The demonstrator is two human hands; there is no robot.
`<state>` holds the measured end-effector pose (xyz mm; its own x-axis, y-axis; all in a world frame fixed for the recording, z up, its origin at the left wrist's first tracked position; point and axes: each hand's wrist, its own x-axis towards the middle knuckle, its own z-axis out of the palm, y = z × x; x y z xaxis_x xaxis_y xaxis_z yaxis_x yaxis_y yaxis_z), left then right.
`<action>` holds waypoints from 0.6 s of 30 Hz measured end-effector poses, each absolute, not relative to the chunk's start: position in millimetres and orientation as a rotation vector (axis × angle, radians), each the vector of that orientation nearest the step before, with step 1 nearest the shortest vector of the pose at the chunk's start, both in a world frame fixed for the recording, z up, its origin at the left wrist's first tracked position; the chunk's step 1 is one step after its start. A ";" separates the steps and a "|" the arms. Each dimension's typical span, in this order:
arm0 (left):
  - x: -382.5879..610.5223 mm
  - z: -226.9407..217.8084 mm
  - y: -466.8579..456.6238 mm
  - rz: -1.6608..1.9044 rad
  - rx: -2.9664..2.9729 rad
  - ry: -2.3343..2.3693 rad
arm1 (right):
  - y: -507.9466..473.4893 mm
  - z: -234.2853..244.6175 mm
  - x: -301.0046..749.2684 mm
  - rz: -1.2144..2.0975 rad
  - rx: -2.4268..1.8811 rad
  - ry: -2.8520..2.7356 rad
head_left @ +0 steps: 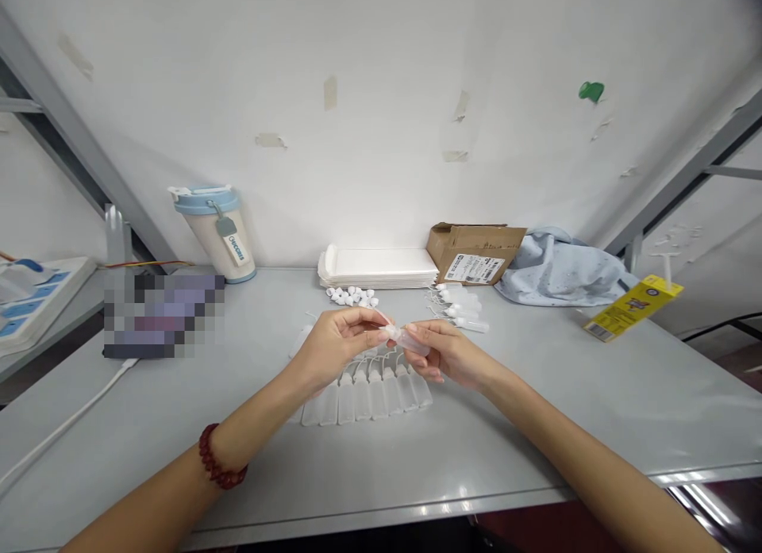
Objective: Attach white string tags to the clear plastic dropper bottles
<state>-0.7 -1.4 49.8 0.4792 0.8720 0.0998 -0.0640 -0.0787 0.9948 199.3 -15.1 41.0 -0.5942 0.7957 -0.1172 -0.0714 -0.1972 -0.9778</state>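
Observation:
Over the middle of the grey table (536,426), my right hand (446,355) grips a small translucent squeeze bottle (412,340) lying on its side. My left hand (339,343) pinches the bottle's tip, where a small cap (390,331) sits. Just below my hands lies a row of several similar bottles (366,394), side by side. A pile of small white caps (351,296) rests behind my hands. More bottles (461,307) lie to the right of that pile.
At the back against the wall are a stack of white trays (381,267), an open cardboard box (476,251), a light blue cloth (559,271) and a lidded cup (217,232). A yellow packet (631,307) lies right; a blurred object (160,315) with a white cable (65,426) lies left.

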 end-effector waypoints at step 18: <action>2.5 42.8 -4.7 0.991 1.637 0.818 | -21.2 50.6 196.2 1.873 -1.043 -1.276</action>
<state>2.5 -4.7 42.8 0.4325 0.8757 0.2149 0.0442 -0.2587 0.9650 196.2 -21.2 50.6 -0.4838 0.8369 -0.2560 -0.0683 -0.3278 -0.9423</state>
